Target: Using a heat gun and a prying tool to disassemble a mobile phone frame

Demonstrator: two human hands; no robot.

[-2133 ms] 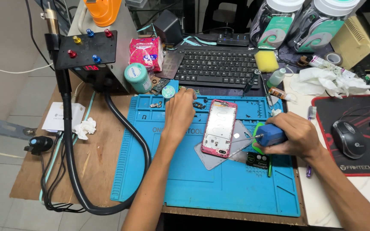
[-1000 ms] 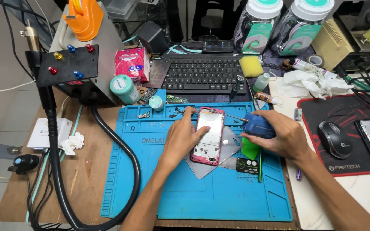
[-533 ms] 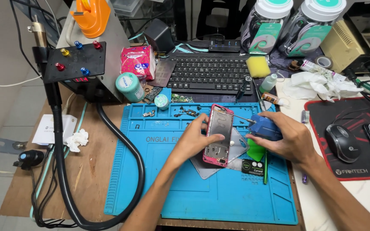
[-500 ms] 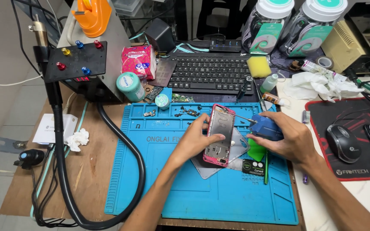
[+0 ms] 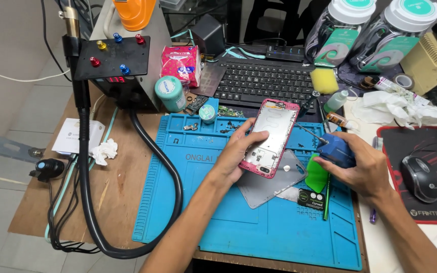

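My left hand (image 5: 239, 150) grips a pink phone housing (image 5: 272, 135) by its left edge and holds it tilted up above the blue work mat (image 5: 218, 212). The housing's open silver inside faces me. To its right, my right hand (image 5: 361, 168) is closed around a blue air-blower bulb (image 5: 336, 150), whose thin metal nozzle (image 5: 307, 131) points left at the housing's upper right edge. Under the housing lies a grey sheet (image 5: 268, 186) on the mat, beside a green pry card (image 5: 317, 175) and a small black packet (image 5: 310, 198).
A black keyboard (image 5: 264, 83) sits behind the mat, with small parts in the mat's top trays (image 5: 223, 124). A black box with coloured knobs (image 5: 115, 56) and a thick black hose (image 5: 165, 172) stand left. A mouse (image 5: 422, 178) on a black pad, crumpled tissue (image 5: 398, 107) and two jars (image 5: 375, 28) are right.
The left hand lifted the pink housing off the mat and tilted it upright. The right hand brought the blower's nozzle up to its right edge. The camera shifted slightly.
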